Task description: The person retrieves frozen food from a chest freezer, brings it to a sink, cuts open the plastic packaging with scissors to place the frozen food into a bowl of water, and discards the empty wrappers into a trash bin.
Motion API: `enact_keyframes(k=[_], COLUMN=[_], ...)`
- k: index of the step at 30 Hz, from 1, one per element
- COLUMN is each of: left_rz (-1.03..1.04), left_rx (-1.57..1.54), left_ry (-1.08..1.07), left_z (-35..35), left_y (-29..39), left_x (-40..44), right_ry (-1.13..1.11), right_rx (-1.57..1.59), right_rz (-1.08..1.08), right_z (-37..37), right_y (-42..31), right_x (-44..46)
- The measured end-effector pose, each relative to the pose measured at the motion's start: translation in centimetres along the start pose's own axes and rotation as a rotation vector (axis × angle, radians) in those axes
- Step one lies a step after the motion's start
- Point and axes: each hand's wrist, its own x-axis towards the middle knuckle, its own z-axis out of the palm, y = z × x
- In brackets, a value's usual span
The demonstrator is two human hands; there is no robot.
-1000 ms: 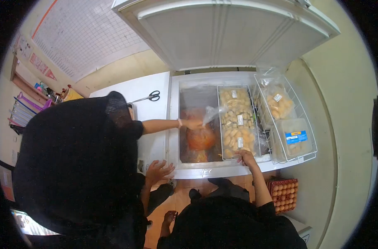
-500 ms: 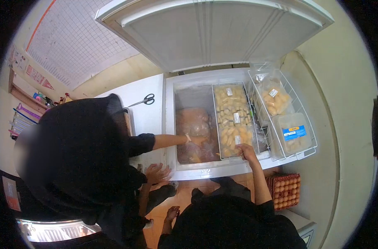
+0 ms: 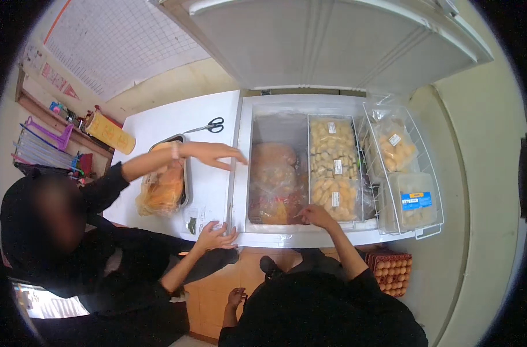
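Note:
My right hand (image 3: 318, 216) is over the front left corner of a wire basket (image 3: 308, 173) in the chest freezer (image 3: 275, 239). Its fingers are pinched together and point left; what they hold, if anything, is too small to make out. The basket holds clear packs of pale yellow pieces (image 3: 334, 191) with white labels. Left of it, frosty plastic bags (image 3: 273, 179) lie on the freezer floor, an orange-brown one nearest my fingers. My left hand (image 3: 236, 296) hangs low beside my body, fingers curled, a small dark shape by it that I cannot identify.
At left, a co-worker holds both hands (image 3: 211, 153) over the white counter (image 3: 214, 191). A tray (image 3: 186, 179) with a bagged orange food, and scissors (image 3: 211, 125), lie there. A wire rack (image 3: 431, 168) holds a tub (image 3: 411, 199). Egg trays (image 3: 392, 272) stand below.
My right hand has moved left from the basket's packs to its front left corner. The co-worker has drawn an arm out of the freezer and leaned back, baring the tray on the counter.

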Motion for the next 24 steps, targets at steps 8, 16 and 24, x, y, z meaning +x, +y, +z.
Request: enact_keyframes(k=[8, 16, 24], left_rz=[-0.211, 0.829, 0.279], left_rx=[-0.245, 0.047, -0.498], left_ry=[-0.023, -0.728, -0.736], left_z=[-0.4, 6.1, 27.3], left_y=[10.6, 35.5, 57.0], left_x=[-2.4, 9.1, 12.1], right_ry=[0.364, 0.777, 0.794], right_rx=[-0.12, -0.722, -0.817], right_rz=[-0.05, 0.117, 0.34], right_z=[-5.9, -32.0, -42.9], right_y=[-5.7, 1.1, 19.1], right_x=[0.8, -7.4, -7.3])
